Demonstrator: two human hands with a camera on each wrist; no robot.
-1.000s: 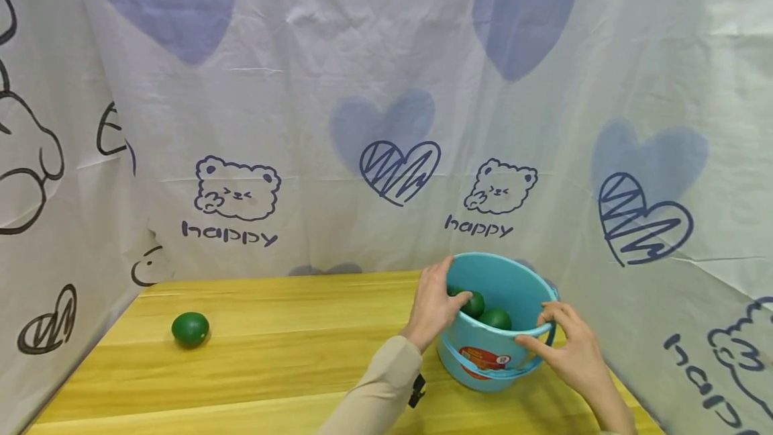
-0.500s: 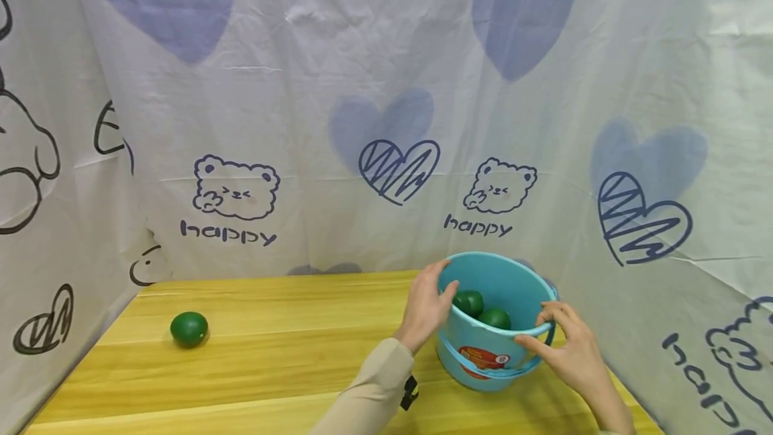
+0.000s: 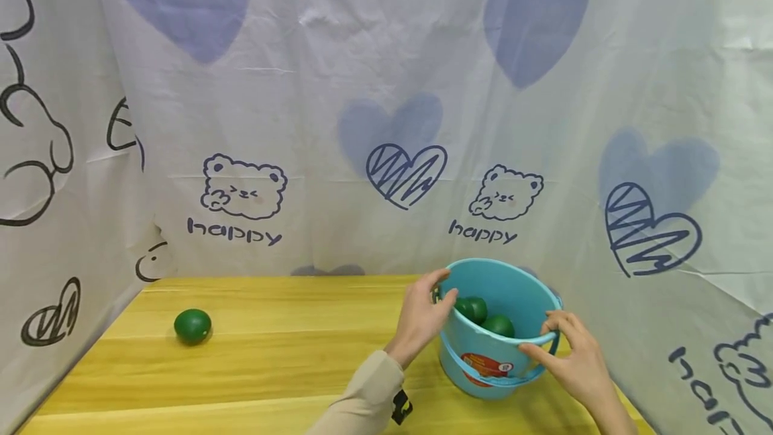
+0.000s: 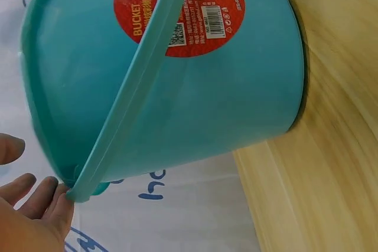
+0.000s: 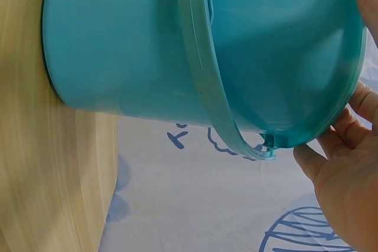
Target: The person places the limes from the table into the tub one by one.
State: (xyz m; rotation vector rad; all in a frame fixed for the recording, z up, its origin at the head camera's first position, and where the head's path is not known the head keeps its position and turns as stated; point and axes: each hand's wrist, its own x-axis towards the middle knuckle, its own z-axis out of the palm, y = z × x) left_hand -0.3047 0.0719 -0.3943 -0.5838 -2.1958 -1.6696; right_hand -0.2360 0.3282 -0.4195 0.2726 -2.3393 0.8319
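A light blue plastic bucket [image 3: 468, 341] with a red label [image 4: 204, 13] stands on the right of the table. Several green, smooth, oval fruits [image 3: 499, 325] lie inside it. At its left side is my left hand [image 3: 419, 317]; the left wrist view shows its fingertips against the end of the bucket's handle [image 4: 133, 95], thumb apart from the rim. My right hand [image 3: 576, 358] grips the rim on the right, thumb on the near side and fingers round the edge. Another green fruit [image 3: 192, 326] lies far to the left, away from both hands.
The yellow wood-grain table [image 3: 290, 354] meets a pale cloth [image 3: 320, 233] printed with hearts and bears at the back. Cloth also hangs at the left and right sides. A black piece [image 3: 401, 407] shows under the left cuff.
My left thumb has drawn back from over the fruits inside the bucket, and that hand has shifted a little left. The right hand keeps its hold on the rim. The head view has shifted slightly.
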